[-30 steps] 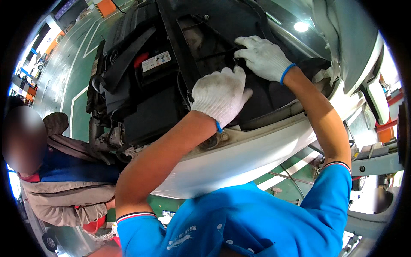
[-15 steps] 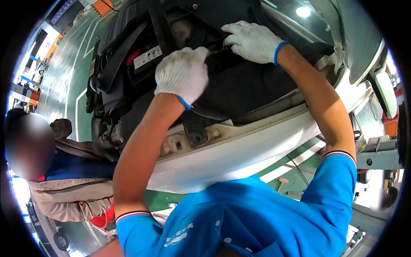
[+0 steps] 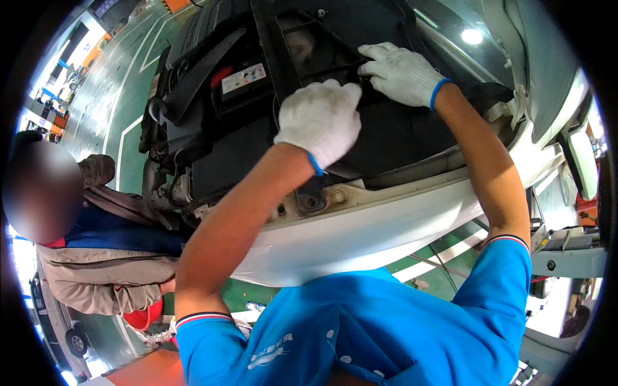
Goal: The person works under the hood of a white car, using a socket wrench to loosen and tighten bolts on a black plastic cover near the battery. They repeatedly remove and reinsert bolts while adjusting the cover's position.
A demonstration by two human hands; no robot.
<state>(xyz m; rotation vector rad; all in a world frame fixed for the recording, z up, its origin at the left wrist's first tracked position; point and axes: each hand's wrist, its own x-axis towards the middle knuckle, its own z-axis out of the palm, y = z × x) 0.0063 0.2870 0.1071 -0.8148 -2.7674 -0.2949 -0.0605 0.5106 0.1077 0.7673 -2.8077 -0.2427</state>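
Note:
I lean over the open engine bay of a white car, both hands in white knitted gloves. My left hand (image 3: 317, 119) is closed over the black trim beside a long black bar (image 3: 273, 48); what its fingers hold is hidden beneath it. My right hand (image 3: 398, 72), farther back and right, rests with its fingers apart and slightly bent on the edge of the black frame around an opening (image 3: 301, 46). Left of the bar sits a battery with a white label (image 3: 243, 78) and a red cover (image 3: 220, 76). Below my left hand is a bolted bracket (image 3: 311, 201).
A co-worker (image 3: 103, 270) in a beige jacket stands close at my left. The white fender (image 3: 335, 238) curves across below my hands. A grey lift arm (image 3: 573, 262) is at the right, and the green floor (image 3: 96, 116) has painted white lines.
My left hand first moved up and left, then back to the right, its fingers now more curled. My right hand shifted with the view and keeps about the same place on the black frame.

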